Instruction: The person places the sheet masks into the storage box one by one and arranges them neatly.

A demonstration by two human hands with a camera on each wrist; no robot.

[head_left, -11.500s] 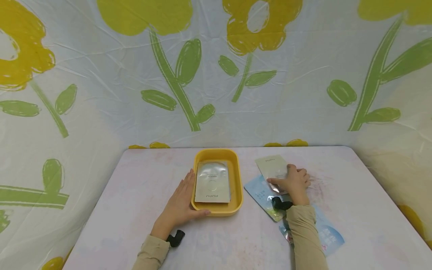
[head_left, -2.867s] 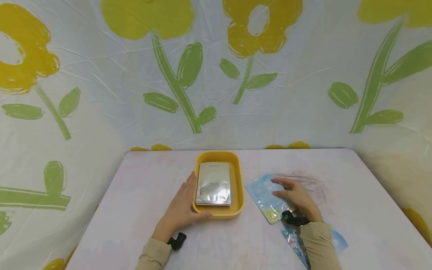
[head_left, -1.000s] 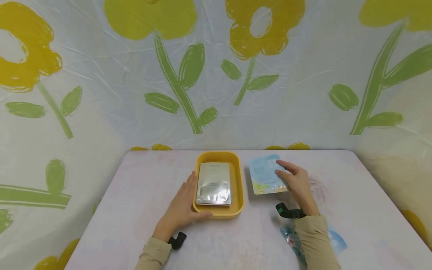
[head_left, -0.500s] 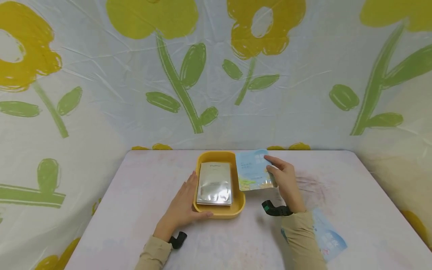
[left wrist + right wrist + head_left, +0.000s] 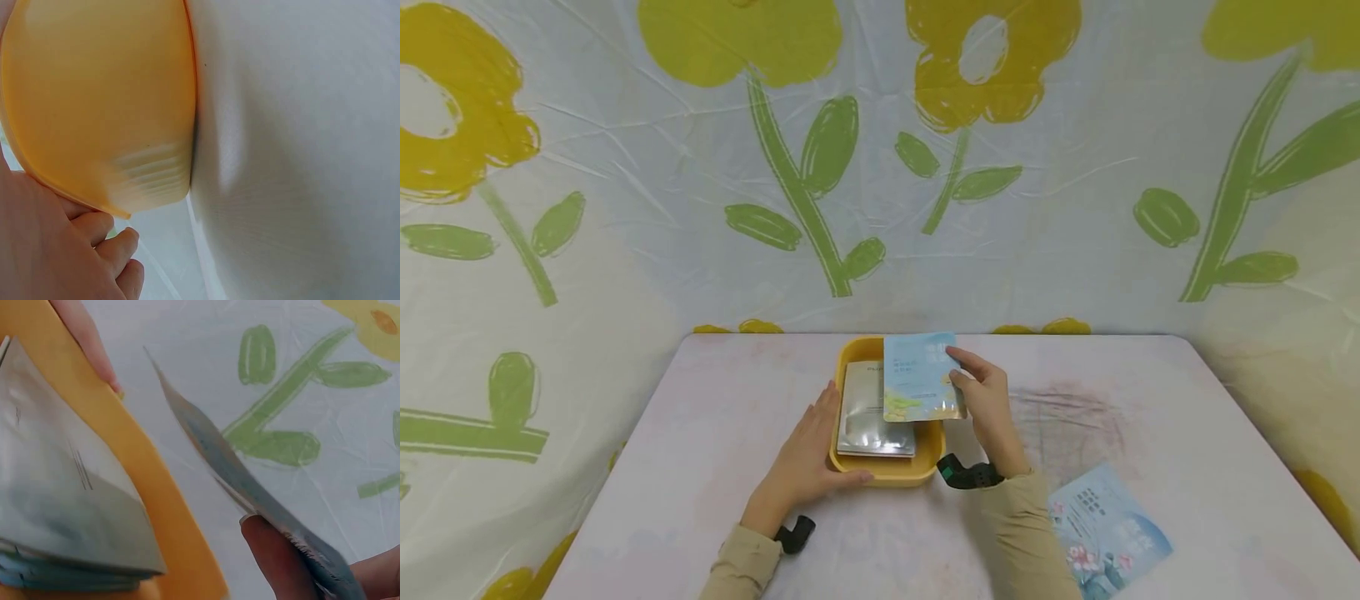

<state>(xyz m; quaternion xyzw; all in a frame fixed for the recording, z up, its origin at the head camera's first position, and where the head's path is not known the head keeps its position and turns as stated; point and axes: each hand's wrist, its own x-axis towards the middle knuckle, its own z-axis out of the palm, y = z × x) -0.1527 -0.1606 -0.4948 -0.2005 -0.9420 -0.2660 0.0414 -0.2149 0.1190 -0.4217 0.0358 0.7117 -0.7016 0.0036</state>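
Observation:
My right hand (image 5: 992,408) pinches a light-blue face mask packet (image 5: 917,375) by its right edge, thumb on one side and fingers on the other. This packet hangs above the right part of a yellow tray (image 5: 887,481), apart from what lies inside. In the right wrist view the held packet (image 5: 231,469) appears nearly edge-on. Stacked packets lie in the tray, a silvery face mask packet (image 5: 872,433) on top and bluish edges beneath. My left hand (image 5: 801,454) rests along the tray's left side, fingers extended against the rim and thumb at the front corner.
Another blue face mask packet (image 5: 1108,525) with pink flowers lies on the table (image 5: 1210,467) at front right, partly under the right sleeve (image 5: 1026,533). A flower-printed cloth (image 5: 1037,267) rises behind the table's back edge.
My right hand has lifted the blue packet off the table and carried it left over the tray. Earlier, a silvery packet went from the right onto the stack. The left hand stayed put.

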